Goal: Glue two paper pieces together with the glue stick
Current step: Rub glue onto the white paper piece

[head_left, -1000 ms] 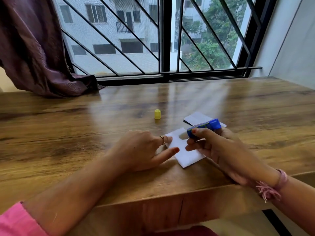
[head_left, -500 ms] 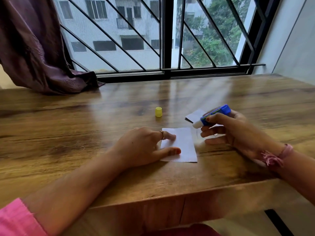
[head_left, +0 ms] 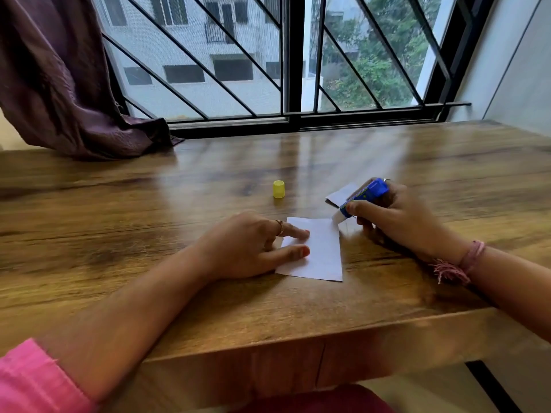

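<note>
A white paper piece (head_left: pixel 320 253) lies flat on the wooden table (head_left: pixel 149 234). My left hand (head_left: pixel 247 244) rests on its left edge with two straight fingers pressing it down. My right hand (head_left: pixel 393 222) grips the blue glue stick (head_left: pixel 362 198), tilted with its white tip at the paper's far right corner. A second paper piece (head_left: pixel 340 195) lies just behind the glue stick, partly hidden by my right hand. The yellow cap (head_left: pixel 279 189) stands upright on the table, apart from both hands.
A purple curtain (head_left: pixel 59 84) drapes onto the table's far left corner. A barred window (head_left: pixel 283 70) runs along the back edge. A grey wall (head_left: pixel 521 70) stands at the right. The table's front edge (head_left: pixel 298 347) is close to me.
My right hand lifted the glue stick off the paper to the right, then brought its tip back down to the paper's far right corner. My left hand kept pressing the paper, which turned squarer.
</note>
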The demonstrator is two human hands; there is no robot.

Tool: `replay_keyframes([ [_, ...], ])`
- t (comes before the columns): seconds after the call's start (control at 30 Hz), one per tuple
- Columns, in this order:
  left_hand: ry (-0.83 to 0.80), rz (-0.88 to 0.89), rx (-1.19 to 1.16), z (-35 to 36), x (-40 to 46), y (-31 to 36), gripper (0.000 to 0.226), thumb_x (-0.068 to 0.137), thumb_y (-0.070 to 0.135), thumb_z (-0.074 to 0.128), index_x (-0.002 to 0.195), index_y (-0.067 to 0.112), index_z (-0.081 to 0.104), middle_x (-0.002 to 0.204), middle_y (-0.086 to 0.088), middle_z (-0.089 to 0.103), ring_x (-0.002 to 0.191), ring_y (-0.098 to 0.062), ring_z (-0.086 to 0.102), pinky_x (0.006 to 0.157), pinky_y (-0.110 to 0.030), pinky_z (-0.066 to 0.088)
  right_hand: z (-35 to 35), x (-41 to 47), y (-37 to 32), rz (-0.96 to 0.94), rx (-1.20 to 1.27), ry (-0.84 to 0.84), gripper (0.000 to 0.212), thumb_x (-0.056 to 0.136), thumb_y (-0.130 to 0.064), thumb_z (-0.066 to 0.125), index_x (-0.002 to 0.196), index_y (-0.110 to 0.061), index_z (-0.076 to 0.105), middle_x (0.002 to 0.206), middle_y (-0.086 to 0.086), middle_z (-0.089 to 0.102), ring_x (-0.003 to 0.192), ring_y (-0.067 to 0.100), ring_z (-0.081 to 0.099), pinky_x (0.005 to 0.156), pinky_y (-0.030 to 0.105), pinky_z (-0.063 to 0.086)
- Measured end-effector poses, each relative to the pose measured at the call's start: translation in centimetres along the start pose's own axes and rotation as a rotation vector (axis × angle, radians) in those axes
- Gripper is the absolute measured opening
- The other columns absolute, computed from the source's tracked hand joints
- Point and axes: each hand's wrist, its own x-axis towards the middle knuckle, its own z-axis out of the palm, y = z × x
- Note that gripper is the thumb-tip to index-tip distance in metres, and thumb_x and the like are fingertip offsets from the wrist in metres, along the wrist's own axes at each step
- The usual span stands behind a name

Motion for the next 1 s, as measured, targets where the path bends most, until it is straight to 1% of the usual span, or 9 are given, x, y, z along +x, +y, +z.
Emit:
replay_keyframes([
  [0.13,0.004,-0.012,0.013,0.18,0.10,-0.24,0.036,0.090,0.056,0.044,0.122,0.045,0.058,0.047,0.016,0.047,0.051,-0.001,0.048,0.047,-0.021,0.029,0.13,0.04,0.09,-0.048,-0.111,0.008,0.011,0.082,-0.022,0.069,0.077,-0.015,0.064,0.056,-0.001,0.061,0.041,0.003,0.047,0.040,0.013,0.037],
  [0.2,0.015,-0.015,0.021,0.28,0.10,-0.35,0.036,0.090,0.055,0.045,0.122,0.046,0.058,0.045,0.010,0.043,0.052,0.002,0.049,0.046,-0.020,0.028,0.14,0.01,-0.03,-0.067,-0.146,0.002,0.010,0.082,-0.024,0.069,0.076,-0.017,0.064,0.059,0.002,0.060,0.042,0.003,0.047,0.041,0.012,0.036],
  [0.3,0.011,-0.008,0.014,0.36,0.13,-0.32,0.039,0.089,0.057,0.043,0.122,0.043,0.058,0.052,0.023,0.050,0.054,0.011,0.048,0.047,-0.015,0.027,0.08,-0.10,-0.11,-0.083,-0.134,-0.038,0.009,0.083,-0.022,0.069,0.075,-0.019,0.065,0.053,-0.010,0.060,0.043,-0.003,0.050,0.044,0.006,0.035],
  [0.37,0.006,-0.013,0.024,0.39,0.19,-0.26,0.041,0.088,0.058,0.042,0.123,0.042,0.058,0.056,0.030,0.050,0.055,0.008,0.049,0.048,-0.019,0.029,0.03,-0.10,0.00,-0.088,-0.134,-0.055,0.009,0.083,-0.021,0.069,0.075,-0.019,0.064,0.051,-0.015,0.061,0.044,-0.004,0.051,0.045,0.005,0.034],
  [0.5,0.010,-0.024,0.029,0.56,0.18,-0.35,0.039,0.089,0.057,0.045,0.123,0.042,0.057,0.053,0.025,0.050,0.055,0.013,0.048,0.049,-0.021,0.030,-0.01,0.21,0.18,-0.092,-0.154,-0.017,0.009,0.082,-0.025,0.068,0.076,-0.020,0.065,0.057,-0.003,0.061,0.045,0.003,0.048,0.044,0.011,0.036],
  [0.63,0.014,-0.033,0.026,0.45,0.24,-0.38,0.039,0.088,0.057,0.047,0.123,0.042,0.058,0.044,0.009,0.043,0.050,-0.003,0.047,0.052,-0.030,0.039,0.00,0.04,0.13,-0.086,-0.117,-0.075,0.012,0.084,-0.021,0.068,0.073,-0.021,0.063,0.050,-0.013,0.061,0.041,-0.001,0.049,0.043,0.008,0.034],
  [0.83,0.010,-0.040,0.024,0.36,0.18,-0.35,0.039,0.089,0.056,0.047,0.123,0.041,0.058,0.041,0.005,0.036,0.049,-0.005,0.046,0.065,-0.040,0.053,0.00,0.18,0.11,-0.071,-0.124,-0.022,0.011,0.083,-0.021,0.068,0.072,-0.019,0.065,0.051,-0.008,0.059,0.040,0.000,0.047,0.041,0.010,0.034],
  [0.93,0.011,-0.024,0.029,0.33,0.20,-0.35,0.039,0.089,0.056,0.047,0.124,0.042,0.058,0.041,0.005,0.035,0.048,-0.006,0.045,0.052,-0.027,0.042,-0.04,-0.09,0.02,-0.072,-0.097,-0.082,0.012,0.084,-0.019,0.067,0.073,-0.019,0.063,0.048,-0.012,0.059,0.039,-0.001,0.046,0.041,0.010,0.034],
  [1.0,0.012,-0.019,0.027,0.35,0.20,-0.36,0.039,0.089,0.057,0.046,0.124,0.043,0.057,0.042,0.006,0.035,0.048,-0.005,0.045,0.050,-0.025,0.034,-0.02,0.07,0.09,-0.053,-0.081,-0.052,0.010,0.083,-0.019,0.067,0.074,-0.016,0.063,0.048,-0.012,0.060,0.039,0.000,0.046,0.041,0.011,0.035],
])
